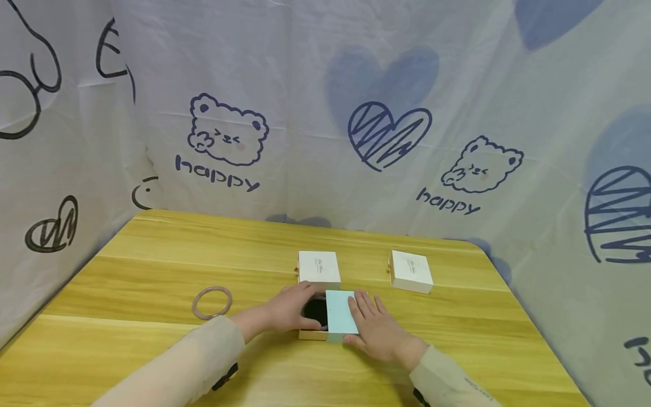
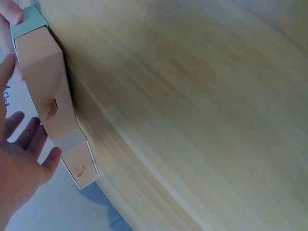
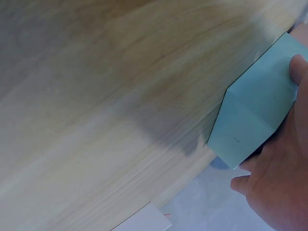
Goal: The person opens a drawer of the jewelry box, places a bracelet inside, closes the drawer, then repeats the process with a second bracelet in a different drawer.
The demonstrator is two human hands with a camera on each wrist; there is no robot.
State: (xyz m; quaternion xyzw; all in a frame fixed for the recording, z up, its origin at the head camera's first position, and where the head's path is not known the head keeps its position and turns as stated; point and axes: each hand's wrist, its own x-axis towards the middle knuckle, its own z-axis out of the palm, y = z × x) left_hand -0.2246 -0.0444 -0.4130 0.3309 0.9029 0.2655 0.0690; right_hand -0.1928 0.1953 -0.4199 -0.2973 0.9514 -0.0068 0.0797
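A light-blue sliding box sleeve [image 1: 341,312] lies on the table with its pale orange drawer [image 2: 45,77] pulled partway out to the left. The drawer's inside [image 1: 316,312] is black, and a thin curved rim shows along its near edge. My left hand [image 1: 290,308] spans the drawer, thumb at the near side and fingers at the far side, relaxed and spread in the left wrist view. My right hand [image 1: 380,330] holds the sleeve's right end, with the thumb on the near side and the fingers over the top and far side.
A pinkish bangle [image 1: 212,303] lies on the wooden table [image 1: 152,271] at left. One white box [image 1: 319,268] stands just behind the blue one, and another white box [image 1: 411,271] is farther right. A printed cloth [image 1: 305,113] hangs behind the table.
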